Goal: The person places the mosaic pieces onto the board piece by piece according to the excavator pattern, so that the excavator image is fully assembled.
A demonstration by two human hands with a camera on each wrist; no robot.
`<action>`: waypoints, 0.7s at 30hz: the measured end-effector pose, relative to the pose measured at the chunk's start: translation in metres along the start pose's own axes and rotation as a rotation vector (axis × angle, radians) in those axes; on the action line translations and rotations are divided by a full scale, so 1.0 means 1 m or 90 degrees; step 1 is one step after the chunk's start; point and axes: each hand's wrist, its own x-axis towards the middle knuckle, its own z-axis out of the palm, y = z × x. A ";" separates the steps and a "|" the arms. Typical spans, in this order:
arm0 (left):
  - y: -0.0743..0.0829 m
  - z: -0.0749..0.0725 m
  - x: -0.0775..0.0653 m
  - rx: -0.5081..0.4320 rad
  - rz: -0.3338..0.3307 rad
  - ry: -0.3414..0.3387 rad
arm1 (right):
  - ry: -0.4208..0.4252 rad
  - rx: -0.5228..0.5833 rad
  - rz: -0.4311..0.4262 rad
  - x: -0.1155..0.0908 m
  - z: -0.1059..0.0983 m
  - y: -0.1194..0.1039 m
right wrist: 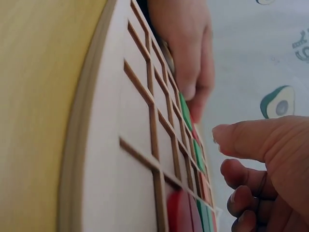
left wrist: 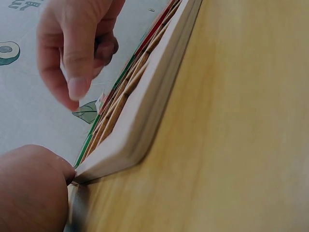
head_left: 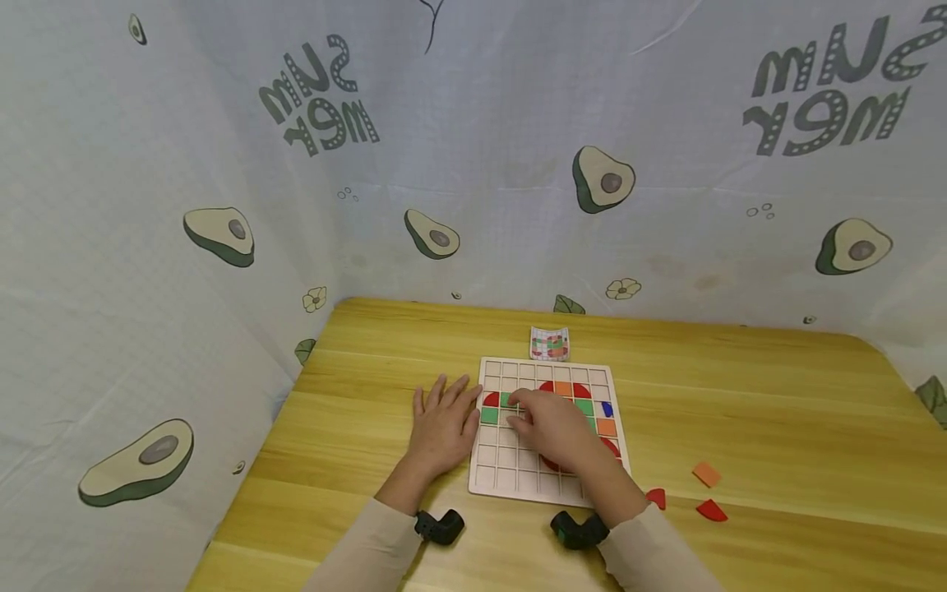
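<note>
A pale wooden grid board lies on the table, with coloured flat pieces in some cells. My left hand rests spread on the table against the board's left edge. Over the upper middle of the board, my right hand hovers with bent, relaxed fingers; no piece shows between its thumb and fingers in the right wrist view. Near its fingertips is a green square, beside a red rounded piece and above another green square. My right hand partly hides the pieces on the board's right half.
Behind the board stands a small curled pattern card. An orange square and two red quarter-round pieces, one farther right and one by my right forearm, lie on the wooden table. A printed curtain hangs behind.
</note>
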 end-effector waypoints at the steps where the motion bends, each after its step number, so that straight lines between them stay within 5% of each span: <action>1: 0.000 0.000 0.000 0.000 0.001 0.003 | 0.000 0.007 0.003 -0.003 -0.003 0.002; 11: 0.001 0.001 -0.001 -0.008 -0.007 0.000 | 0.026 0.014 0.015 -0.038 -0.036 0.037; 21: 0.001 0.001 -0.001 -0.008 -0.002 0.001 | 0.004 -0.014 0.122 -0.080 -0.061 0.082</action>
